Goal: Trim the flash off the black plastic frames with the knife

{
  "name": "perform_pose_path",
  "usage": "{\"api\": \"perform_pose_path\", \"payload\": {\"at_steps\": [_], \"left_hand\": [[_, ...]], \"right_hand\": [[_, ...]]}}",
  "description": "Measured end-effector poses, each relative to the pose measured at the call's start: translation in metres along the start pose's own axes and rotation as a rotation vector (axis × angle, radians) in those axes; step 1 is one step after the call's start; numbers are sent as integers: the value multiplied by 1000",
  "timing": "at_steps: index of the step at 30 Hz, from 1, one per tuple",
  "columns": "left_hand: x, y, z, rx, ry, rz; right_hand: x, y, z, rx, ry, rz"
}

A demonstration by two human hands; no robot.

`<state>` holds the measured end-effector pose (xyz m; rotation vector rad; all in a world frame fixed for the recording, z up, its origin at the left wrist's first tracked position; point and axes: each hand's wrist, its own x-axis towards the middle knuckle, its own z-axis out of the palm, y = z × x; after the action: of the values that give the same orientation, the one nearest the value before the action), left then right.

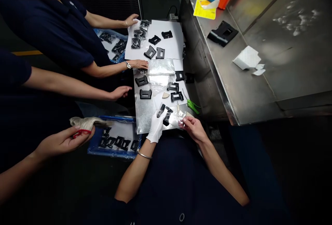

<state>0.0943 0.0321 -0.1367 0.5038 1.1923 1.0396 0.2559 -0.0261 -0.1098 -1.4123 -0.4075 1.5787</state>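
At the worktop's (143, 111) near edge, a gloved left hand (156, 125) grips a black part (167, 118) as the bare right hand (194, 128) pinches clear plastic (181, 115).

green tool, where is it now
In the head view, the green tool is at the right edge of the table, just beyond the right hand.

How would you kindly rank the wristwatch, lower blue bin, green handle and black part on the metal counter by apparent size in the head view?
1. Lower blue bin
2. Black part on the metal counter
3. Green handle
4. Wristwatch
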Motion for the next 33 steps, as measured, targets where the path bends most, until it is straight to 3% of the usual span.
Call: {"api": "perform_pose_path", "payload": {"at_steps": [6,11,14,18,21,27,33], "left_hand": [[6,-6,-17,94,-87,-26],[4,0,-41,199,2,31],[-8,7,-32,239,-17,70],[-23,13,-1,230,-155,96],[-25,15,10,209,-247,75],[-22,17,4,202,-288,65],[-25,26,2,226,-226,87]], "right_hand": [[8,-8,-12,-86,54,-187],[16,-17,-25,-430,154,-403],[18,-21,-15,-641,113,-477],[19,-24,6,-860,-85,-525],[21,-24,15,-936,-197,-553],[17,-25,12,-853,-351,-411],[14,-27,3,-570,-281,-334]]}}
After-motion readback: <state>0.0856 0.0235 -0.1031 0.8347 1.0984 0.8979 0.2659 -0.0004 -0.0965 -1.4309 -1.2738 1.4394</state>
